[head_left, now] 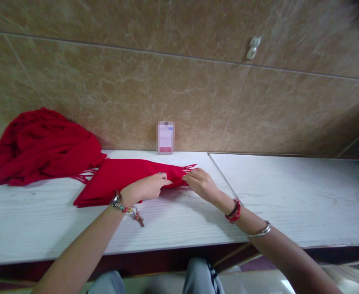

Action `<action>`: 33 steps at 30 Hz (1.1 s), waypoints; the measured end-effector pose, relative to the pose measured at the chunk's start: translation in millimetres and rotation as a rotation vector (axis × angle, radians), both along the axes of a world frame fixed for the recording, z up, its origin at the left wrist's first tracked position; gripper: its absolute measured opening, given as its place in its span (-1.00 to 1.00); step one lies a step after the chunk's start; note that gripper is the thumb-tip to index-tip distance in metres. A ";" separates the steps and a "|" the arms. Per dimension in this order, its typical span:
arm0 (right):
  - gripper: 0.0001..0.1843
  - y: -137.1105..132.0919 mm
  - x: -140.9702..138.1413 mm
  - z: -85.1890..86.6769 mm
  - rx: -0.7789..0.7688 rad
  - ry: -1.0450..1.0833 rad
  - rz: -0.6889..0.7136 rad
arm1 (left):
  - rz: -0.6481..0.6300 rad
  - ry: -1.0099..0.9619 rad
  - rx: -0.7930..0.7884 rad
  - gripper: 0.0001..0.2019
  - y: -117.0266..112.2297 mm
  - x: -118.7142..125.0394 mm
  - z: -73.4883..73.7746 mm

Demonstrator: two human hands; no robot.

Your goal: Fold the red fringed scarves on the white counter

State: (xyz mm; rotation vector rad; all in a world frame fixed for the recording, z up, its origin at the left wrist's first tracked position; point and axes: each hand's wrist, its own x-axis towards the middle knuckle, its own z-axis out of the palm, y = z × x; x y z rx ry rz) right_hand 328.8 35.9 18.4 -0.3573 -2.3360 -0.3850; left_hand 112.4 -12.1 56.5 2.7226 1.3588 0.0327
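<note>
A folded red scarf [130, 171] with fringed ends lies on the white table, its right end gathered and slightly raised between my hands. My left hand [147, 188] is closed on the scarf's near edge, a ring on one finger. At the fringed right end, my right hand [202, 184] pinches the cloth near the tassels. The undersides of both hands and the exact bit of cloth in the fingers are hidden.
A heaped red cloth with fringe [47, 147] sits at the left against the tiled wall [121, 94]. A phone with a blurred screen [166, 138] leans on the wall. A small white hook [253, 47] is fixed higher up. The white tabletop [289, 196] has a seam right of centre.
</note>
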 end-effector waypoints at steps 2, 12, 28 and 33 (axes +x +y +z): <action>-0.77 0.5 1.3 1.7 0.037 0.034 -0.020 | 0.026 -0.053 0.038 -0.45 2.0 0.3 -1.5; -0.81 -10.3 -4.0 0.3 -0.256 -0.464 0.189 | -0.019 0.113 -0.317 -0.45 -5.4 -11.9 9.9; -0.76 -12.3 -5.0 1.4 -0.088 -0.599 0.019 | 0.090 0.202 0.007 -0.63 38.3 22.7 -15.7; -0.77 -5.3 -3.7 -2.8 -0.172 -0.612 -0.056 | 0.252 0.245 0.016 -0.56 63.0 27.3 -18.8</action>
